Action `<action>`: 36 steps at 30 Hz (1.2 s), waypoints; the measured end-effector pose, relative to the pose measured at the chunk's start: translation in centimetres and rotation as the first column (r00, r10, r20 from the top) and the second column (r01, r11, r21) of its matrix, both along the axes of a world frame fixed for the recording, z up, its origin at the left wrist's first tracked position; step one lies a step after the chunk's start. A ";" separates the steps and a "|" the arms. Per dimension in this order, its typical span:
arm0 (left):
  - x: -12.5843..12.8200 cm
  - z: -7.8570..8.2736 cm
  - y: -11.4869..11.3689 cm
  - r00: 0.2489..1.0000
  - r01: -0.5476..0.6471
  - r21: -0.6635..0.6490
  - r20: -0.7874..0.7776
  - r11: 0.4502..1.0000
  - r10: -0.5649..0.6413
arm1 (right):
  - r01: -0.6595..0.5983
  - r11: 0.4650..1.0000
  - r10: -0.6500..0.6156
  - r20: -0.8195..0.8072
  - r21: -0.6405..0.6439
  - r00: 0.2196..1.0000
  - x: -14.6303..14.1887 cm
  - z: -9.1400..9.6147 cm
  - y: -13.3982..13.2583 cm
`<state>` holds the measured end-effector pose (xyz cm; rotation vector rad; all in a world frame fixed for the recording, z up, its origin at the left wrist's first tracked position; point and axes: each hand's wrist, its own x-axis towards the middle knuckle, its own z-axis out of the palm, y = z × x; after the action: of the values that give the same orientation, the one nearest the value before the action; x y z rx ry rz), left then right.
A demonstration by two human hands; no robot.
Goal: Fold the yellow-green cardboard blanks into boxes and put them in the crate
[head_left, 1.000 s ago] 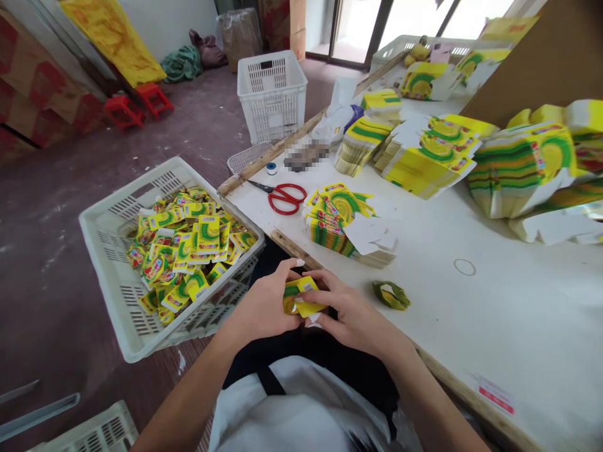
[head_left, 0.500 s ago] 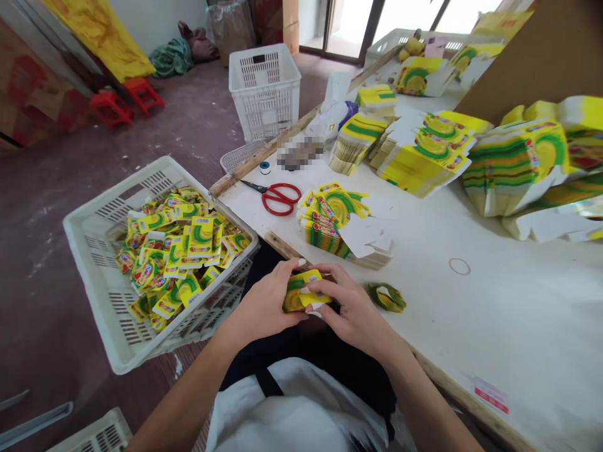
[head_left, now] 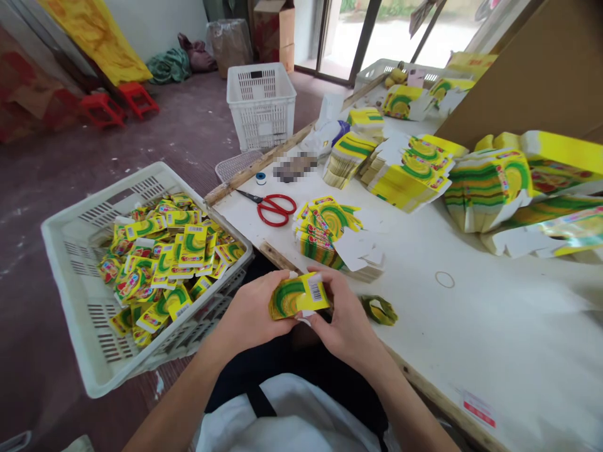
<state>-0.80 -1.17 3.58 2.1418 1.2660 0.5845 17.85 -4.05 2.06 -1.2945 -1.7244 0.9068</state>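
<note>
A small yellow and green carton (head_left: 298, 296) with a barcode is held above my lap, close to the table's front edge. My left hand (head_left: 252, 314) grips its left side, fingers wrapped under it. My right hand (head_left: 346, 320) pinches its right side. Just beyond my hands lies a stack of flat yellow-green carton blanks (head_left: 330, 232) on the white table (head_left: 471, 314). To my left stands a white plastic crate (head_left: 75, 301) holding several folded cartons (head_left: 164, 257).
Red scissors (head_left: 273, 207) and a small tape roll (head_left: 260, 177) lie at the table's left end. A crumpled green wrapper (head_left: 379, 309) and a rubber band (head_left: 444, 279) lie near my right hand. Larger carton stacks (head_left: 490, 182) fill the back. An empty white basket (head_left: 260, 103) stands on the floor.
Both hands have turned and lifted the carton a little, so its green face and barcode now show. The view has shifted slightly down and right.
</note>
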 end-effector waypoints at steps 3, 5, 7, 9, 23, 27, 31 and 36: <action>-0.3 -0.5 -0.3 0.998 -0.034 0.024 0.051 0.999 0.033 | 0.022 1.000 -0.022 0.020 -0.002 1.000 -0.7 0.8 0.3; -1.5 -1.0 -0.3 0.993 -0.105 0.034 0.058 0.994 0.103 | 0.021 0.999 -0.023 0.066 0.035 0.998 -0.5 1.7 1.0; -3.7 -1.6 -0.1 0.961 -0.276 0.110 0.044 0.955 0.272 | 0.119 0.989 -0.127 0.087 0.091 0.988 0.1 2.6 2.3; -6.6 -1.9 0.5 0.844 -0.526 0.282 0.058 0.803 0.533 | 0.286 0.944 -0.308 0.132 0.162 0.942 0.8 3.0 4.2; -9.2 -4.7 0.7 0.781 -0.624 0.154 0.165 0.766 0.603 | 0.428 0.883 -0.458 0.552 0.193 0.697 1.8 0.9 8.2; -8.5 -4.4 0.8 0.802 -0.586 0.091 0.211 0.805 0.559 | 0.409 0.886 -0.455 0.580 0.219 0.676 2.3 1.0 8.0; -8.6 -5.0 0.4 0.793 -0.585 0.038 0.235 0.810 0.561 | 0.407 0.898 -0.421 0.591 0.167 0.688 2.2 1.2 8.0; -8.8 -5.8 -0.4 0.803 -0.560 -0.001 0.247 0.829 0.542 | 0.426 0.899 -0.387 0.637 0.101 0.667 1.7 1.7 8.3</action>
<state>-9.55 -1.52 -2.25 1.6656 1.7554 1.1076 19.51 4.27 3.75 -2.1058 -1.7693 0.2351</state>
